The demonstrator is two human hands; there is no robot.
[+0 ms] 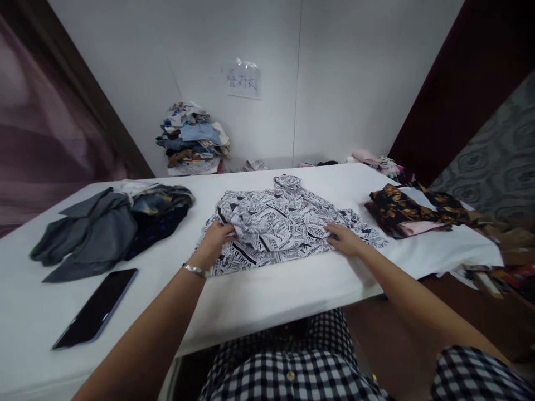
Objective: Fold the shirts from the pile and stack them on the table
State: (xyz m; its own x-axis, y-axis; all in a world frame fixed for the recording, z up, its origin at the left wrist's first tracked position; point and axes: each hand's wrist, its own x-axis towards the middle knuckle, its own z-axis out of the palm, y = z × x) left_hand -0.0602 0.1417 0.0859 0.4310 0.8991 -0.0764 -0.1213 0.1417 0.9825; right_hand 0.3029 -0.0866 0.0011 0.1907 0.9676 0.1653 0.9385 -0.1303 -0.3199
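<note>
A white shirt [280,220] with black newspaper print lies spread on the white-covered table in front of me, its collar toward the wall. At the shirt's left side, my left hand [217,239] pinches a raised, bunched fold of the cloth; a silver bracelet circles that wrist. Over on the right, my right hand [343,239] has its fingers closed on the near edge of the shirt's upper layer. The fingertips of both hands are partly hidden by fabric. Beneath the lifted layer, another layer of the shirt rests flat on the table.
Grey and dark garments [96,225] lie heaped at left, with a black phone [96,309] nearer me. Folded dark floral clothes [412,206] sit at right. A tall clothes pile [194,139] stands by the wall, below a paper sign [244,81]. The white tablecloth [267,301] hangs over the front edge.
</note>
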